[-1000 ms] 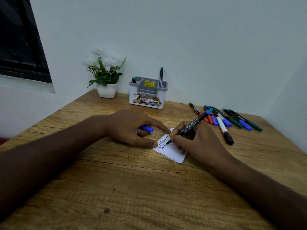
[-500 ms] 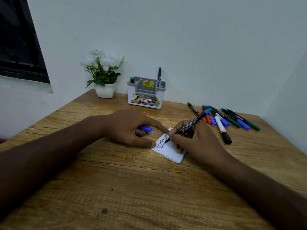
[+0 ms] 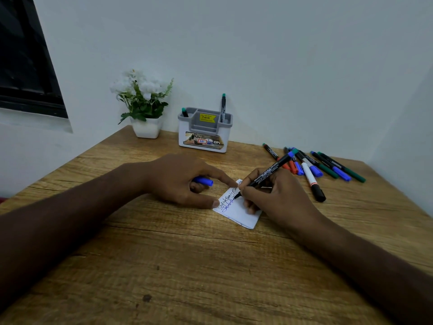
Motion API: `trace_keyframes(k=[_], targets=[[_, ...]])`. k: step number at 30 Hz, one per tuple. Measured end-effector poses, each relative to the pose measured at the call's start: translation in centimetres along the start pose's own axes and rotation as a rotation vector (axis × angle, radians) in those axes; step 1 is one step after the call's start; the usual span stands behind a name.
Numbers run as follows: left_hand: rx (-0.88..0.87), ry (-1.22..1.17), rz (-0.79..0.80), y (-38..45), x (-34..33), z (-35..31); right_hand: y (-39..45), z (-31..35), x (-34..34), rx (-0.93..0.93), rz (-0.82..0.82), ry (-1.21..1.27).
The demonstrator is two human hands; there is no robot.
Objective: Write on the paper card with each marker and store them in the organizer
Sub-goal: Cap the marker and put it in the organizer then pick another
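Observation:
A small white paper card (image 3: 241, 213) lies on the wooden table (image 3: 187, 266), with a line of black and a line of blue writing near its left edge. My right hand (image 3: 274, 198) grips a black marker (image 3: 267, 174) with a blue end, its tip touching the card. My left hand (image 3: 180, 180) holds the blue cap (image 3: 205, 181) in its curled fingers, while its forefinger and thumb press on the card's left edge. The grey and white organizer (image 3: 203, 130) stands at the back with two green-capped markers (image 3: 223, 106) in it.
Several loose markers (image 3: 321, 166) in blue, green, red and black lie in a heap right of my right hand. A white pot of white flowers (image 3: 143, 106) stands left of the organizer. White walls close the back and right; a dark window is at left.
The marker tip has moved slightly along the blue line on the card. My left hand stays in place with the cap.

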State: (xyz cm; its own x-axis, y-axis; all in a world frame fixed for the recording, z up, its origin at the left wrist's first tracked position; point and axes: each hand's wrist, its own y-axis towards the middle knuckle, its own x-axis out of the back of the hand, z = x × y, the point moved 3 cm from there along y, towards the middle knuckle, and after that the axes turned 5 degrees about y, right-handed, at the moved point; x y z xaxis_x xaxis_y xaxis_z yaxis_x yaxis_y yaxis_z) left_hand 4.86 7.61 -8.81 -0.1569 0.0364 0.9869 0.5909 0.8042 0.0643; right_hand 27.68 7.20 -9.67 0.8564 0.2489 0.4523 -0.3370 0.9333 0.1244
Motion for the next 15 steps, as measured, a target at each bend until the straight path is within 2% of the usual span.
trace_keyframes(k=[15], targets=[[-0.010, -0.012, -0.004, 0.00, -0.12, 0.17, -0.05, 0.27, 0.05, -0.049, -0.025, 0.035]])
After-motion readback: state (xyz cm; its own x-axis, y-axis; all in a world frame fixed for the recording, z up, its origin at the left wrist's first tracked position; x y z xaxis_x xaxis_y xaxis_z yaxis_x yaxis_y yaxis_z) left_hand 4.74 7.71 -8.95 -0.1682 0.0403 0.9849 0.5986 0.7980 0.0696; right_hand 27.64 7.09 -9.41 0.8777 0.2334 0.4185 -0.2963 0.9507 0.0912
